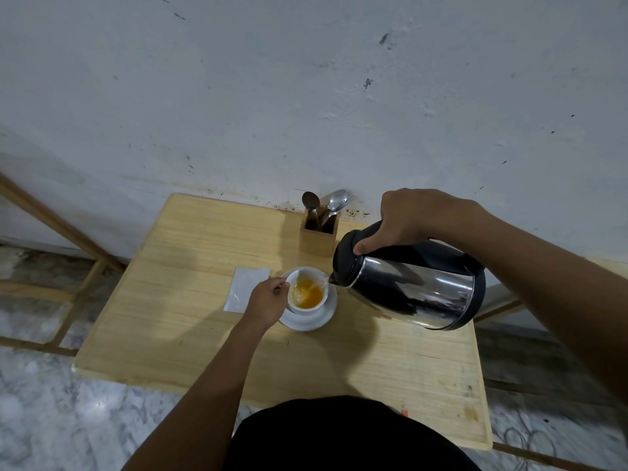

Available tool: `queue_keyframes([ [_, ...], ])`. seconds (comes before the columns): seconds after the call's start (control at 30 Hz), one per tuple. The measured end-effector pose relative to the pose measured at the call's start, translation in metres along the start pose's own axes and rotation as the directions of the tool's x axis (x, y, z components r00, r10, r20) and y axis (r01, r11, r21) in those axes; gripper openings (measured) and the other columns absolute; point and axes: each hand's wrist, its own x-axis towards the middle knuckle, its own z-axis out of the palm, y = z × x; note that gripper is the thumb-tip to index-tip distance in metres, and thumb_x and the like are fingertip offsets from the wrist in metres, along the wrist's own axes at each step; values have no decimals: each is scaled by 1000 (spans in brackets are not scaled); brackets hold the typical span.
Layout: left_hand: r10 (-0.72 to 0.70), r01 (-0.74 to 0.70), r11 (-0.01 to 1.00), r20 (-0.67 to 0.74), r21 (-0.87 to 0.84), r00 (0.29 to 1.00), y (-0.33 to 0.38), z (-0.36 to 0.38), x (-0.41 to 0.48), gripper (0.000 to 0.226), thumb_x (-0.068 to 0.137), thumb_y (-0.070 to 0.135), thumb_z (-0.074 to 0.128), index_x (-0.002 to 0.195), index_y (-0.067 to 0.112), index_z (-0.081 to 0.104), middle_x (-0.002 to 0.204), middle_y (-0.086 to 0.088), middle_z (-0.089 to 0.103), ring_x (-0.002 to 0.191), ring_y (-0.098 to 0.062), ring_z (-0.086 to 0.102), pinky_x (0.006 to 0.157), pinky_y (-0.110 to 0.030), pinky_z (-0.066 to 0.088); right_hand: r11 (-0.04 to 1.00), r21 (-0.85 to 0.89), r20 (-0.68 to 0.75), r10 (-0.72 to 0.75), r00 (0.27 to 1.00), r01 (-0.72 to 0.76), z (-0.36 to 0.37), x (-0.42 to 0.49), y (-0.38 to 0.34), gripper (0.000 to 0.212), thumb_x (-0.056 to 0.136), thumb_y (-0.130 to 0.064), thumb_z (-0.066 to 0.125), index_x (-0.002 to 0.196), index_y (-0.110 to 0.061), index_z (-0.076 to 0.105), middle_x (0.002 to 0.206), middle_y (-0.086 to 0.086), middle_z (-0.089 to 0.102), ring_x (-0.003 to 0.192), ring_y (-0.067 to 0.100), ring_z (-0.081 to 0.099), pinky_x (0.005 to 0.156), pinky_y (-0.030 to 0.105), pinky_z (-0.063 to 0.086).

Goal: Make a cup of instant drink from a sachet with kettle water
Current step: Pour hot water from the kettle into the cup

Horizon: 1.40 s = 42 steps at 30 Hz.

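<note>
Pale wood is forming the small bench [190, 321], which is standing against a scuffed white wall [238, 96] on a grey marbled floor [44, 402]. No writing is readable. The right hand [413, 217] is closing its grip on the handle of the tilted steel-and-black kettle [418, 287], pouring into the white cup [307, 292] of orange liquid on its white saucer [307, 322]. The left hand [266, 300] is pinching the cup's handle, beside the white sachet [244, 288]. A wooden spoon holder [317, 236] is standing behind.

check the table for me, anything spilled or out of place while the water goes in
Nothing looks spilled. The kettle in the right hand pours straight into the cup, which sits on its saucer, steadied by the left hand. The sachet lies flat beside it. The wall behind is stained.
</note>
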Motion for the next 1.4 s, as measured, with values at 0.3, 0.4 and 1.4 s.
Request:
queue_keyframes([
  [0.3,7,-7,1000,-3,20,1000,-1,1,1,33,97,23,46,124,7,60,112,-12,67,106,-23,60,91,-31,46,1000,5,18,-12,1000,11,-1,0,-1,67,63,-79,66,62,-15,45,59,-2,49,53,15,45,53,28,33],
  [0.4,13,-13,1000,-4,19,1000,-1,1,1,33,98,22,46,123,7,60,115,-11,66,109,-22,60,92,-30,44,1000,4,21,-13,1000,13,-2,0,-2,67,63,-79,66,64,-15,46,60,-1,51,54,15,47,53,28,34],
  [1.4,21,-21,1000,-10,19,1000,-2,2,2,34,98,23,45,124,8,59,116,-11,66,104,-22,60,87,-26,44,1000,11,23,-11,1000,10,-17,-3,-3,70,60,-80,67,66,-13,51,59,2,56,55,18,51,58,31,39],
])
